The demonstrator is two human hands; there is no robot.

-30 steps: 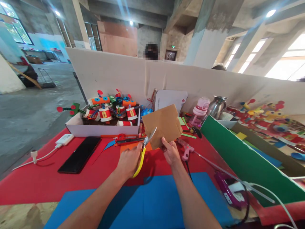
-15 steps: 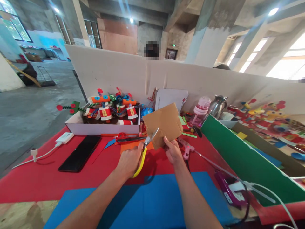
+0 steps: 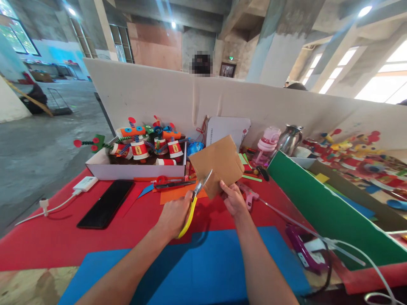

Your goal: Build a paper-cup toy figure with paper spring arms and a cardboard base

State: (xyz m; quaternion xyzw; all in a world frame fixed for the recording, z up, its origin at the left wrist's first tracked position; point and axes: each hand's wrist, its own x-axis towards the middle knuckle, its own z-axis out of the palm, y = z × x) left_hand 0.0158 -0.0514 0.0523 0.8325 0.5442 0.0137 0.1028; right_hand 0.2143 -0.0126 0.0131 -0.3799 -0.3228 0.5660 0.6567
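Note:
My left hand (image 3: 174,215) is closed round the yellow handles of a pair of scissors (image 3: 190,218). Their metal blades reach up to the lower left part of a brown cardboard piece (image 3: 219,163), and one blade tip shows in front of it. My right hand (image 3: 233,198) pinches the cardboard's lower edge, thumb on the near face. Both hands are above the red table cover, just beyond a blue sheet (image 3: 203,262). Behind my right hand lies a pink glue gun (image 3: 250,197).
A white box (image 3: 136,171) with paper-cup figures stands at the back left, a black phone (image 3: 106,204) before it. On the right are a green-sided box (image 3: 330,216), a purple device (image 3: 305,250) and cables. A white partition (image 3: 152,93) runs behind; a person's head shows beyond.
The view has shifted slightly. My right hand has moved a little to the right along the cardboard's lower edge. The scissors remain at the cardboard in my left hand.

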